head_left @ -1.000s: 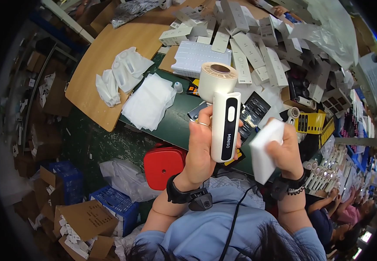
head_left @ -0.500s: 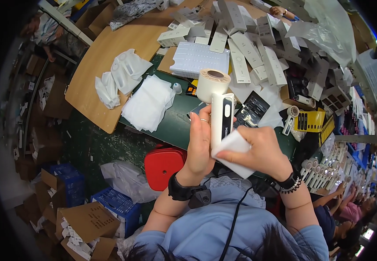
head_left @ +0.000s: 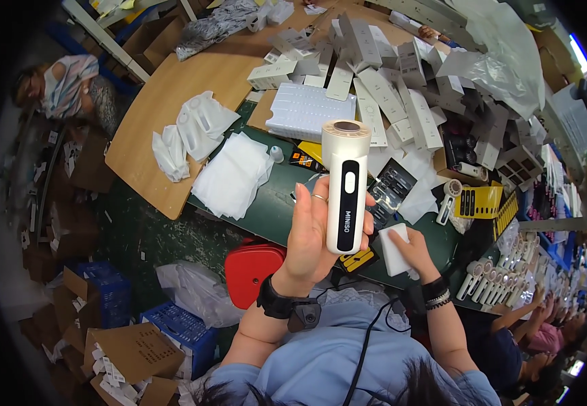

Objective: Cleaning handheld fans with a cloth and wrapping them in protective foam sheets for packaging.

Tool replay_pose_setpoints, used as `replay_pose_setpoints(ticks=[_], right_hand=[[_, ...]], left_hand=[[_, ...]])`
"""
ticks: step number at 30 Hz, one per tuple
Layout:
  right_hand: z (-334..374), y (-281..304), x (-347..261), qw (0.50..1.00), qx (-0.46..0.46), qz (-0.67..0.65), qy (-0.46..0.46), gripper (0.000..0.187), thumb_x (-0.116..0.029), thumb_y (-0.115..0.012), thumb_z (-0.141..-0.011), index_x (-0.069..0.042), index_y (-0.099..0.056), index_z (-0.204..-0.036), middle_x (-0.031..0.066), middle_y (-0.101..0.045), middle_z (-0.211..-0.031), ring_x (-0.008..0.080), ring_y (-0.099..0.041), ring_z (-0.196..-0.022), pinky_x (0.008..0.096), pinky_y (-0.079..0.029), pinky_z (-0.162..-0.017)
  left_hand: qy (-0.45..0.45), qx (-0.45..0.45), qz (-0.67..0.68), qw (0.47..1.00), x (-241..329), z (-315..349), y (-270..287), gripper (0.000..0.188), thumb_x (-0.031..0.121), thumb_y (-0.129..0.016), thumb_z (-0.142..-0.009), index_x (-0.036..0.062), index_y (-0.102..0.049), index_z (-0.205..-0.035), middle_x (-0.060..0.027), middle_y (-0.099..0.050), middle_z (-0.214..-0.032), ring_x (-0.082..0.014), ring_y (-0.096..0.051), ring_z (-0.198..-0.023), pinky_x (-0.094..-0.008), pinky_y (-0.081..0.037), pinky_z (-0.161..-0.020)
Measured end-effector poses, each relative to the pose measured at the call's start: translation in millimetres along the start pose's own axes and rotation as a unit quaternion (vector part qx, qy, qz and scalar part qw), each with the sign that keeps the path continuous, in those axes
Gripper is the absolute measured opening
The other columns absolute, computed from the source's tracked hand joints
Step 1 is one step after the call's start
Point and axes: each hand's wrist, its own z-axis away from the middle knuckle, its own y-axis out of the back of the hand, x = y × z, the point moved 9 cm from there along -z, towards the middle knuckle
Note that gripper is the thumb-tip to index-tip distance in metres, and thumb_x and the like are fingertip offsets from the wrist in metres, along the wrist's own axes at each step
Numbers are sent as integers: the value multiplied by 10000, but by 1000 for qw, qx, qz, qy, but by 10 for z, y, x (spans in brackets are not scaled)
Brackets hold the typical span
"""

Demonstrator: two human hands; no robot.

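Note:
A white handheld fan [head_left: 335, 227] with a black front panel and an oval button stands nearly upright over the table edge. My left hand [head_left: 305, 237] is closed around its handle from behind, fingertips showing at the right side. Lower right, my right hand [head_left: 415, 254] pinches a folded white cloth [head_left: 393, 252] low over the green table mat, apart from the fan. Left of the fan lie a stack of thin white sheets [head_left: 229, 179] and a small bottle [head_left: 276, 154]. A black tray of small parts [head_left: 395, 181] lies to its right.
White boxes [head_left: 381, 91] are heaped at the back, beside a white plastic tray [head_left: 312, 111]. Bagged fans [head_left: 202, 125] lie at left. Another fan [head_left: 448, 203] and a row of fans [head_left: 490, 284] are at right. A red stool [head_left: 256, 271] stands below the table edge.
My right hand has drawn the cloth off the fan's lower handle and moved right and down. The fan has come lower, and its face is turned more toward me.

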Motion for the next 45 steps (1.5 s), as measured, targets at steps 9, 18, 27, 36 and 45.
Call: replay_pose_setpoints(ticks=[9,18,27,36,45], right_hand=[[-246,-76,1375,942,117,-267,-168,372,-299,-551,-893,45,-600,-1027,80,-654,-865,147,-619,-699,270,-486,-628],[-521,633,2244,882,394,-144,-214,543,-307,-562,-850,32,-421,-1250,171,-557,-1113,217,-545,-1022,325,-432,-857],[-430,591,1525,834,249,-489,-62,402,-110,-508,-786,-15,-467,-1174,52,-505,-865,176,-536,-821,297,-448,-784],[499,402,-1711,904,-61,-356,230,296,26,-636,-720,-35,-568,-1002,65,-563,-937,148,-551,-815,251,-439,-747],[777,290,-2714,862,80,-11,501,197,4,-689,-705,-49,-683,-895,85,-631,-1012,187,-590,-887,275,-462,-760]], left_hand=[[27,-26,-82,996,-155,9,-21,352,196,-430,-950,69,-252,-1226,-150,-516,-1045,-160,-569,-767,-287,-495,-608],[28,-44,-225,973,-232,75,-86,688,-52,-605,-772,73,-176,-1295,-111,-491,-1085,-116,-546,-824,-255,-481,-704],[28,-49,-293,955,-254,174,-115,853,-60,-631,-726,73,-75,-1360,-101,-454,-1138,-107,-539,-845,-264,-480,-734],[64,-51,-343,936,-287,169,-204,865,-16,-653,-720,24,-68,-1357,-99,-460,-1143,-98,-540,-855,-244,-469,-731],[29,-42,-361,931,-251,200,-214,887,0,-665,-704,17,-71,-1362,-96,-481,-1100,-129,-529,-936,-257,-456,-789]])
